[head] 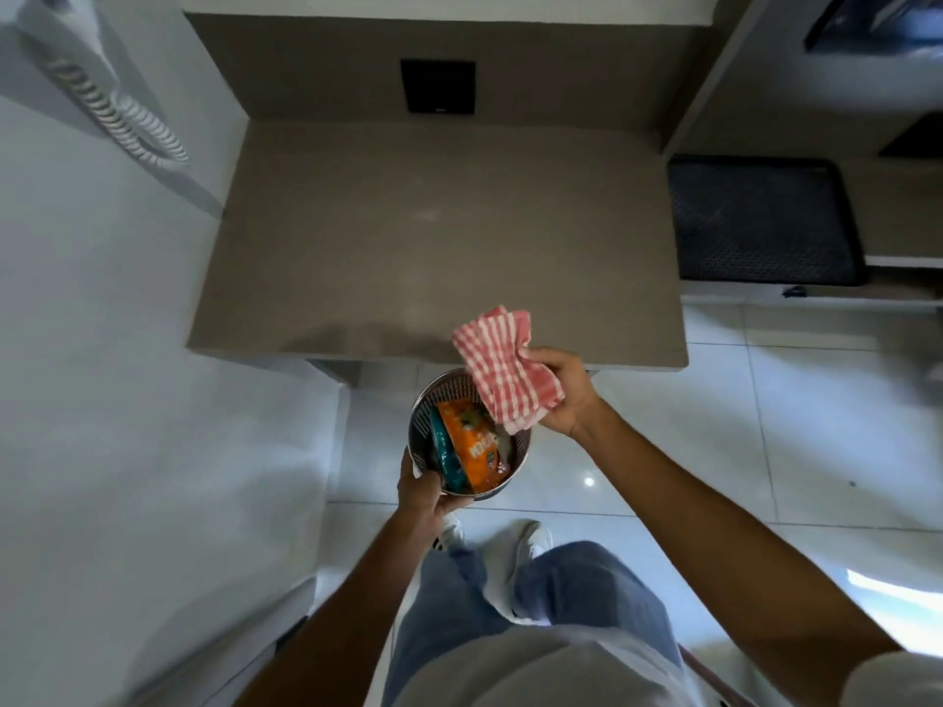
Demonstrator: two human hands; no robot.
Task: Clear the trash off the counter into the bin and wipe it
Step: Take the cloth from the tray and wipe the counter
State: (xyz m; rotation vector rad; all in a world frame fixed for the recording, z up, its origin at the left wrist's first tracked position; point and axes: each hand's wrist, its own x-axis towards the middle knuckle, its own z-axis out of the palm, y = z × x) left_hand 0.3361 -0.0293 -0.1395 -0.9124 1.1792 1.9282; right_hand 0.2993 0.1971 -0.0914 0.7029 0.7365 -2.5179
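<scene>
A small round metal mesh bin (426, 400) is held off the floor just below the counter's front edge, with my left hand (423, 489) gripping its near rim. Inside it lie an orange snack wrapper (467, 443) and a teal wrapper (444, 454). My right hand (564, 395) holds a folded red-and-white checked cloth (502, 367) above the bin's right rim, at the counter's front edge. The brown counter (408, 237) has nothing lying on it; faint pale smudges show near its middle.
A black socket plate (439, 86) sits on the back wall. A black perforated tray (760, 219) lies on a lower shelf to the right. A white wall with a coiled cord (117, 109) runs along the left. My legs and white shoes stand on glossy floor tiles.
</scene>
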